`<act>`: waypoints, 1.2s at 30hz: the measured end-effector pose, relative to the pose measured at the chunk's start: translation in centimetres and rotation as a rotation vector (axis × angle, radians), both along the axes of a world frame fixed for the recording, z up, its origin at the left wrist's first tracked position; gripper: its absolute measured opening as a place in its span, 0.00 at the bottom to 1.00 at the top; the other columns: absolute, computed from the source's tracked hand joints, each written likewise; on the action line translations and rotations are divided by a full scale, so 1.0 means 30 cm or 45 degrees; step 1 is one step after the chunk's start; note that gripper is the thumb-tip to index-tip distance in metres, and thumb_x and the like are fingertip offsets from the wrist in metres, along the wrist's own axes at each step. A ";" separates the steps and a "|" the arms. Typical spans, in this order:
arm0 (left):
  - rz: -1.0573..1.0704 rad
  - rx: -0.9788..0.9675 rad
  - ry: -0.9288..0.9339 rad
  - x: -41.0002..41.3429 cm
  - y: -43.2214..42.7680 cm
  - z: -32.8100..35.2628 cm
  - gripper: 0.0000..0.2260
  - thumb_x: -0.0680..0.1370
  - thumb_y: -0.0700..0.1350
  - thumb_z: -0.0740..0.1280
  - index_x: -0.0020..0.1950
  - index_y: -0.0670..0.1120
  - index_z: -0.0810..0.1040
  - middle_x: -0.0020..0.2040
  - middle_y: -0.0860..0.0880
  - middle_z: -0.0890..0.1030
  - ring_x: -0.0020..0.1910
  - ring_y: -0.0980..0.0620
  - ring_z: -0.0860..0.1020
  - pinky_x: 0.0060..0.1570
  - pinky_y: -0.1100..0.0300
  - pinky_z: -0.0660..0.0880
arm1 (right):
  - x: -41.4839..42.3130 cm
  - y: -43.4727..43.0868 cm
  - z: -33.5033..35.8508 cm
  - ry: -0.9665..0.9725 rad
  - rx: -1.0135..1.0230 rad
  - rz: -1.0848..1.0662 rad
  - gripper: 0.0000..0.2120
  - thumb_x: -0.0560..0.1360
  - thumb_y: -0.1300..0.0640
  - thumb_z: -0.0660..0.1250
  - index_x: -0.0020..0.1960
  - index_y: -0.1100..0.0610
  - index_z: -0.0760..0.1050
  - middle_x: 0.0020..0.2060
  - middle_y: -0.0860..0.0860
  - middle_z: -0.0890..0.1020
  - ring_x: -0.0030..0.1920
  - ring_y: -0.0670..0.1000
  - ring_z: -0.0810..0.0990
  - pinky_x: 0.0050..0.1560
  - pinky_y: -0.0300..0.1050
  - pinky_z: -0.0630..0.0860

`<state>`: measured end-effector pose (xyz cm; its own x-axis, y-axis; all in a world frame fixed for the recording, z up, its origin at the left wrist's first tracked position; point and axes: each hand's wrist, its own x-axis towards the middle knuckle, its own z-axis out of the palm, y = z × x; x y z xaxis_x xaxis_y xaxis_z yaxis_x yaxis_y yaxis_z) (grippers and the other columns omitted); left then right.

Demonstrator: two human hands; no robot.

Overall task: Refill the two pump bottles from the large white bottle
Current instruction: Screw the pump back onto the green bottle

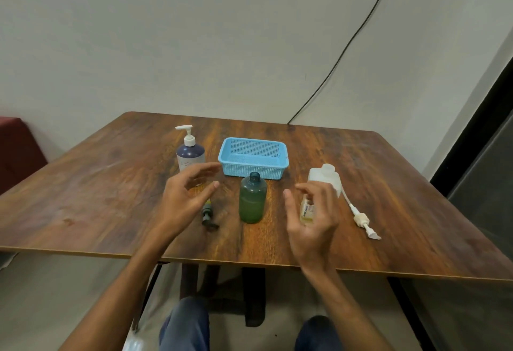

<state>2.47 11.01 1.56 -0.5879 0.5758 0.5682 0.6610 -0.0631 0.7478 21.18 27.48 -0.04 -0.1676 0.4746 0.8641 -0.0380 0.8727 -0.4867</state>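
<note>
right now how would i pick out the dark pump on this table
Start at the blue basket mid-table, then come toward the near edge to the open green bottle. Just left of it a small dark pump lies flat, near-black unlike the white pump on the right.

Brown wood-grain table. Light blue mesh basket. Translucent green bottle. Navy pump bottle, white pump-head, pale dotted label. White large bottle, yellowish label. White loose pump; dark pump.
</note>
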 end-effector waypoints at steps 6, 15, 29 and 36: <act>0.009 -0.367 0.264 -0.102 -0.066 -0.089 0.18 0.80 0.35 0.66 0.63 0.53 0.81 0.60 0.56 0.82 0.61 0.59 0.79 0.62 0.51 0.79 | -0.173 -0.029 -0.087 -0.401 -0.440 0.170 0.27 0.71 0.49 0.78 0.66 0.48 0.71 0.60 0.43 0.75 0.59 0.44 0.75 0.57 0.50 0.79; -0.127 -0.920 0.541 -0.148 -0.033 -0.147 0.23 0.77 0.35 0.67 0.71 0.52 0.75 0.72 0.53 0.74 0.72 0.55 0.70 0.72 0.62 0.64 | -0.275 -0.025 -0.136 -0.622 -0.732 0.334 0.43 0.66 0.60 0.81 0.75 0.54 0.63 0.69 0.48 0.73 0.67 0.47 0.72 0.56 0.25 0.62; -0.055 -0.575 0.577 -0.163 0.011 -0.110 0.15 0.79 0.41 0.69 0.66 0.48 0.79 0.62 0.50 0.82 0.62 0.54 0.78 0.61 0.67 0.69 | -0.291 0.002 -0.152 -0.535 -0.766 0.308 0.35 0.63 0.56 0.83 0.65 0.50 0.72 0.59 0.45 0.80 0.60 0.47 0.78 0.62 0.44 0.75; 0.053 0.059 0.030 -0.088 0.056 0.048 0.15 0.77 0.40 0.73 0.63 0.46 0.80 0.55 0.55 0.84 0.54 0.60 0.83 0.54 0.65 0.80 | -0.276 0.005 -0.146 -0.589 -0.733 0.274 0.36 0.63 0.53 0.83 0.67 0.49 0.70 0.61 0.45 0.79 0.62 0.47 0.77 0.62 0.44 0.74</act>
<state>-0.17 12.69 3.00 -0.5971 0.5234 0.6079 0.6812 -0.0694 0.7288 12.89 27.64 -4.40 -0.5914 0.7444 0.3101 0.1400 0.4735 -0.8696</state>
